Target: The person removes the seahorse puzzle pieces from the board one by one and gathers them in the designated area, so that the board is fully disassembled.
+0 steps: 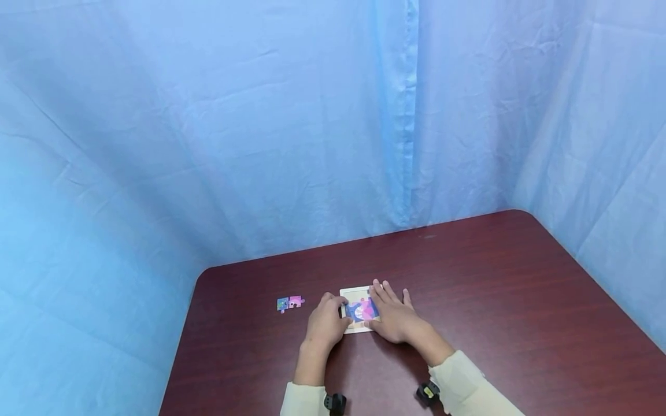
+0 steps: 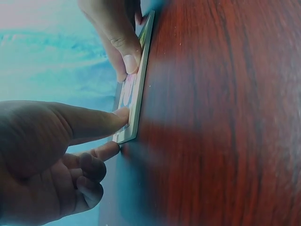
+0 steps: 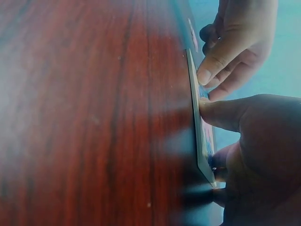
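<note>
A small jigsaw puzzle board (image 1: pixel 356 330) with a pale raised border lies flat on the table. Pink and blue pieces (image 1: pixel 362 310) show inside it, partly covered by fingers. My left hand (image 1: pixel 325 323) grips the board's left side. Its thumb (image 2: pixel 115 120) lies on top near the front corner, and another finger touches the corner edge. Spread over the board's right part, my right hand (image 1: pixel 393 319) presses down with extended fingers, its thumb (image 3: pixel 221 113) on the near border. Left of the board lie two loose puzzle pieces, one blue-green (image 1: pixel 282 304), one pink (image 1: pixel 295 301).
The dark red-brown table (image 1: pixel 478 300) has rounded back corners. Light blue curtains (image 1: pixel 291 144) hang behind it and along both sides. A black wrist camera (image 1: pixel 335 403) is strapped at the left cuff, another (image 1: pixel 428 393) at the right.
</note>
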Demonstrator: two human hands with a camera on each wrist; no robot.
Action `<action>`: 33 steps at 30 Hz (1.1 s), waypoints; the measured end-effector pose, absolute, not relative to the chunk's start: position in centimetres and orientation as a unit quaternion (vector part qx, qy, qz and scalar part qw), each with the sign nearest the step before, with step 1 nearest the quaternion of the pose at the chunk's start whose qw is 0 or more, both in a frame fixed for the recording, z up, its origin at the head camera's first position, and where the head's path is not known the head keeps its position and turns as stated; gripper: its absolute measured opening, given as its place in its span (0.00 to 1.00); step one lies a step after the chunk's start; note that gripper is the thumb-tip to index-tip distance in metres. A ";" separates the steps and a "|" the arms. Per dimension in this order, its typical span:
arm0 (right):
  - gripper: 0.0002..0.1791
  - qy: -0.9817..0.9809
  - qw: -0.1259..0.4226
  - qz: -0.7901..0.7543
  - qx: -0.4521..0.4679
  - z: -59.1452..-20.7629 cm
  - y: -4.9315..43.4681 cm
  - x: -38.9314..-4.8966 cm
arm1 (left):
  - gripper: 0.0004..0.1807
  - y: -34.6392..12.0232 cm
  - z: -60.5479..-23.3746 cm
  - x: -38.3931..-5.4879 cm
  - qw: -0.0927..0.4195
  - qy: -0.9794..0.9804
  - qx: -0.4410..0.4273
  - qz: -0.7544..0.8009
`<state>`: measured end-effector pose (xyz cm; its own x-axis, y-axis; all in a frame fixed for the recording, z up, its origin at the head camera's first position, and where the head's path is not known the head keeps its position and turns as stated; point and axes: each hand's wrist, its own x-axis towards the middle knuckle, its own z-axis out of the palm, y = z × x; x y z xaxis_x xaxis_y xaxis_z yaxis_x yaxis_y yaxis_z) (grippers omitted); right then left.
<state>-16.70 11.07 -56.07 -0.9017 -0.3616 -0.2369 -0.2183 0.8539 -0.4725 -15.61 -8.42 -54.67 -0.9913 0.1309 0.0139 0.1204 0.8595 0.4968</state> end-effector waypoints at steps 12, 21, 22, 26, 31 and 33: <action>0.48 0.953 0.149 -0.217 -0.147 -58.3 11.2 -17.6 | 0.20 -8.1 -54.5 -15.8 -0.009 0.966 0.059 0.250; 0.49 0.953 0.151 -0.219 -0.149 -58.2 11.3 -17.6 | 0.13 -8.1 -55.0 -15.8 -0.030 0.962 0.067 0.264; 0.49 0.952 0.152 -0.218 -0.149 -58.1 11.3 -17.5 | 0.12 -8.1 -55.1 -15.7 -0.030 0.961 0.068 0.265; 0.48 0.952 0.154 -0.220 -0.150 -57.4 11.2 -17.3 | 0.09 -8.2 -55.2 -15.6 -0.027 0.961 0.071 0.267; 0.49 0.950 0.155 -0.225 -0.152 -57.0 11.2 -17.2 | 0.06 -8.5 -55.2 -15.4 -0.025 0.960 0.076 0.267; 0.49 0.950 0.154 -0.227 -0.152 -57.2 11.2 -17.2 | 0.05 -8.6 -55.1 -15.4 -0.023 0.961 0.074 0.266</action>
